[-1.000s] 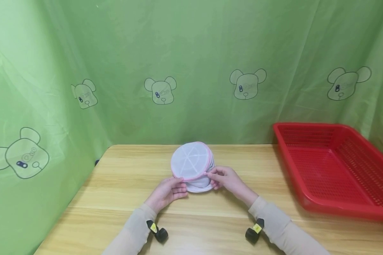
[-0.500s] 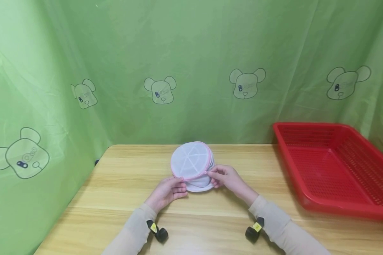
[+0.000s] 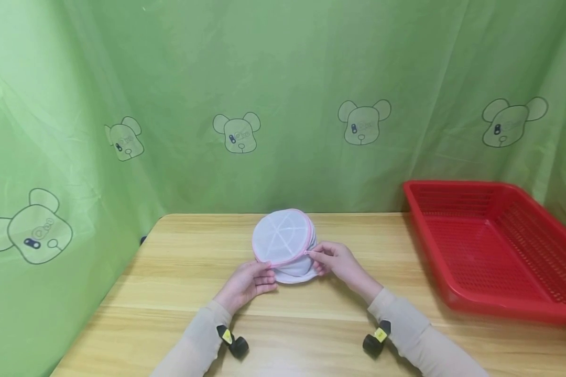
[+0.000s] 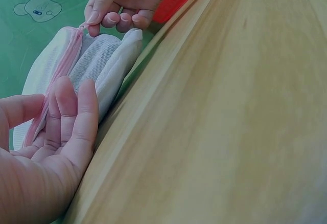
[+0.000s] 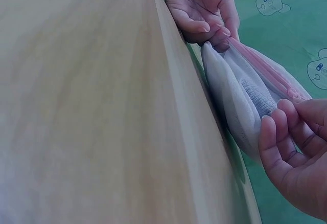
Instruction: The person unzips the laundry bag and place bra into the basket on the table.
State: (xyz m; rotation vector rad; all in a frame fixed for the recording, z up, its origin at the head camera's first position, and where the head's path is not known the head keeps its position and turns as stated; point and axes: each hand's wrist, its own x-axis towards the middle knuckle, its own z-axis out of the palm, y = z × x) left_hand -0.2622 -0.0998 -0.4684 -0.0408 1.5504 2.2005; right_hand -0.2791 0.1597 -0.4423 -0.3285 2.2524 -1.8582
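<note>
A round white mesh laundry bag [image 3: 279, 238] with a pink zipper [image 3: 287, 261] round its top stands on the wooden table, its soft side folded and its top tilted toward me. My left hand [image 3: 246, 285] pinches the zipper edge at the front left between thumb and forefinger. At the front right, my right hand [image 3: 339, 264] pinches the zipper's pull. In the left wrist view the pink zipper [image 4: 56, 81] runs from one hand to the other. The right wrist view shows the bag's grey-white mesh side [image 5: 245, 91] sagging between both hands.
A red plastic basket [image 3: 445, 277] with perforated walls stands on the right of the table [image 3: 179, 262]. Green curtains [image 3: 287, 173] printed with bear heads hang behind and on both sides. A black wrist camera [image 3: 238, 346] sits on each sleeve.
My right hand has slid slightly right and up along the bag's rim with the zipper pull. The left hand and the bag have stayed nearly in place.
</note>
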